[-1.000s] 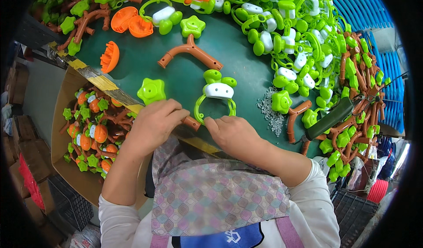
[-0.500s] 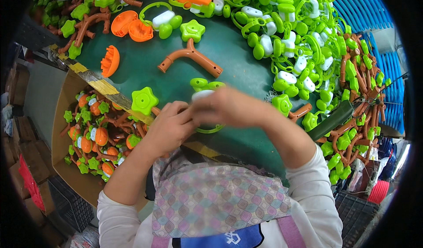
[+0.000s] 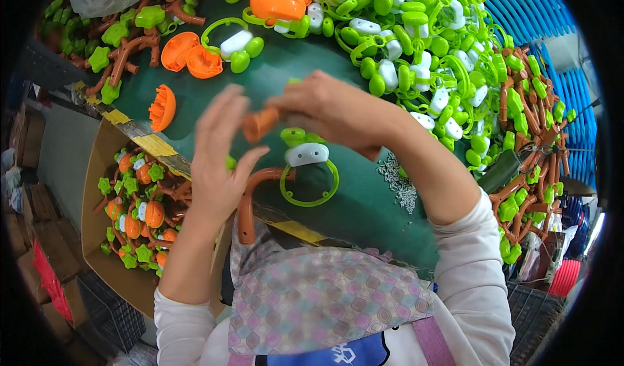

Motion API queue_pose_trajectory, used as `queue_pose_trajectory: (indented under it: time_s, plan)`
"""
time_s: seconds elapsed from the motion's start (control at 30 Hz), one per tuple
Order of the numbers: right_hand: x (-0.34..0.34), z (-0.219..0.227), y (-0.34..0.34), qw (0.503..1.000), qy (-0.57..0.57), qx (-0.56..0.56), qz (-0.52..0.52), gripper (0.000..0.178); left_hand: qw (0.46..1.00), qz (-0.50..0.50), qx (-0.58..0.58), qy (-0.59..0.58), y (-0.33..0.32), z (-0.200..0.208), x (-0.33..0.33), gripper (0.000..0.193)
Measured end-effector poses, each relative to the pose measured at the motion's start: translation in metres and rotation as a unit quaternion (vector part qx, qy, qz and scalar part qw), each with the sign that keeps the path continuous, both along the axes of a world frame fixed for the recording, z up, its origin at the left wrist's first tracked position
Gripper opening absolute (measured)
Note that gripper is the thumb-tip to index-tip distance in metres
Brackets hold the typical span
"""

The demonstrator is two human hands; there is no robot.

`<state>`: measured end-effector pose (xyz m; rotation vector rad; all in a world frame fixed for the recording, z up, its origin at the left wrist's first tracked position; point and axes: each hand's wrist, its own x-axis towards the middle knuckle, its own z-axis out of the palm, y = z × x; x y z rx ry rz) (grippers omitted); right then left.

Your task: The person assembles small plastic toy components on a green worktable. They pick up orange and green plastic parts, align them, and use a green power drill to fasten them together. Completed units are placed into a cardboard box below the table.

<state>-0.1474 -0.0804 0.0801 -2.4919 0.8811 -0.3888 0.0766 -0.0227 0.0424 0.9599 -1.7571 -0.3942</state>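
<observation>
Brown branch piece: pinched by right hand; left hand fingers spread, touching it.

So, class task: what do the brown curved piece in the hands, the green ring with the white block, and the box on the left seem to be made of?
Brown curved piece: probably moulded plastic, smooth with a slight sheen and one even colour.
Green ring with white block: likely plastic too, glossy, thin and uniform.
Box: looks like corrugated cardboard, matt tan, with folded flaps.
</observation>
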Motion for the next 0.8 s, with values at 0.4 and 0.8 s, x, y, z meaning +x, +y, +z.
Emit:
queue_pose_trajectory:
  time_s: [0.4,0.8]
  plan:
    - [-0.006,0.037,0.058,0.967,0.124,-0.22,-0.021,0.012,0.987,-0.107,-0.085,-0.087,0.012,0.041,-0.011,0.04]
    - [-0.007,0.043,0.076,0.981,0.047,-0.161,-0.099,0.016,0.991,-0.094,-0.081,-0.055,0.032,0.047,-0.027,0.033]
